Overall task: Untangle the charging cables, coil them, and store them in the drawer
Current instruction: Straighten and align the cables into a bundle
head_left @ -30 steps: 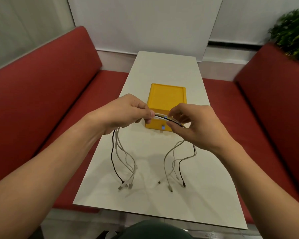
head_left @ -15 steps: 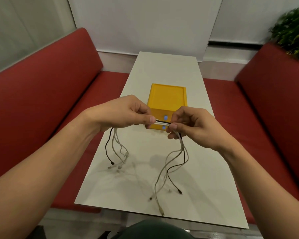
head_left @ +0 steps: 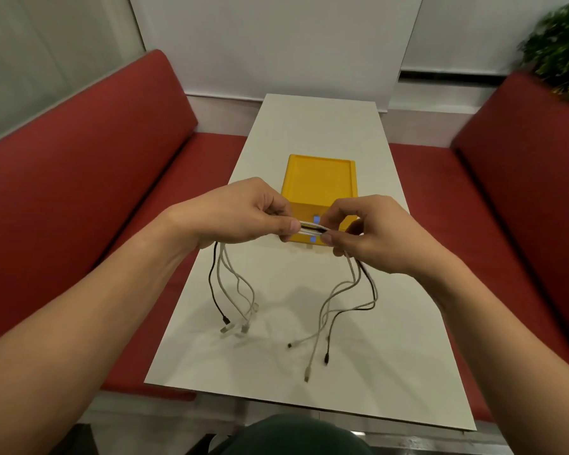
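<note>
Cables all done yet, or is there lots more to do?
Nothing looks finished yet. The left hand and right hand pinch one bundle of cables between them, white and black ends dangling loose over the table. No cable is coiled. The yellow drawer box behind looks shut, so sorting, coiling and storing are all left.

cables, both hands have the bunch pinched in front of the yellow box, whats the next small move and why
Probably pull one strand free, say the black cable. Left hand and right hand pinch the cables as one bunch, ends dangling loose over the table, none coiled yet.
</note>
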Demonstrator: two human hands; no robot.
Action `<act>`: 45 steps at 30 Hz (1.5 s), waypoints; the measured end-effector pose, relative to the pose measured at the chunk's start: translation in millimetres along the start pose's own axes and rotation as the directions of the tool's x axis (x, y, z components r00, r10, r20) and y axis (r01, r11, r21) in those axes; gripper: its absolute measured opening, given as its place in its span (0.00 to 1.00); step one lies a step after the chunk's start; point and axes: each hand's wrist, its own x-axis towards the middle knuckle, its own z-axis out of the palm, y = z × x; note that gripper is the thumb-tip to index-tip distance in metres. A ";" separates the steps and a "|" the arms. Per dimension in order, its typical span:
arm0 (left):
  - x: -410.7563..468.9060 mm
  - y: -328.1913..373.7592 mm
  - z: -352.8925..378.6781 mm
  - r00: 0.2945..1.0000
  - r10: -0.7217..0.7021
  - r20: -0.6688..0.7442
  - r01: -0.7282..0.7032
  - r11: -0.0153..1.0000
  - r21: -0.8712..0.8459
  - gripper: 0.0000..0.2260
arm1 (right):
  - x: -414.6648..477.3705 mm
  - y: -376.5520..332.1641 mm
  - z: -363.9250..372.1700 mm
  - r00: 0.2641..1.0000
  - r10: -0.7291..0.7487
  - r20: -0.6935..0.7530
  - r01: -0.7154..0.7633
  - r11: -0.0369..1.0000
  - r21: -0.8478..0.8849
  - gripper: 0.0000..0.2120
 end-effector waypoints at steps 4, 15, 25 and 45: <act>6.8 -7.5 2.9 0.996 -0.014 -0.091 0.020 0.998 0.061 0.12 | 7.2 4.6 1.9 0.998 -0.004 -0.065 -0.010 0.976 -0.216 0.01; 11.1 -26.5 24.3 0.957 -0.111 -0.268 0.178 0.954 0.242 0.13 | -0.6 10.9 14.5 0.992 0.084 0.094 -0.079 0.995 -0.057 0.13; -3.1 -21.9 20.1 0.967 -0.070 -0.247 0.073 0.997 0.003 0.13 | 6.9 38.4 22.7 0.983 0.052 -0.175 -0.089 0.974 -0.207 0.26; 1.9 -45.0 16.1 0.931 -0.138 -0.337 0.203 0.965 0.168 0.14 | 8.6 25.4 26.8 0.994 -0.068 -0.084 0.057 0.990 -0.128 0.20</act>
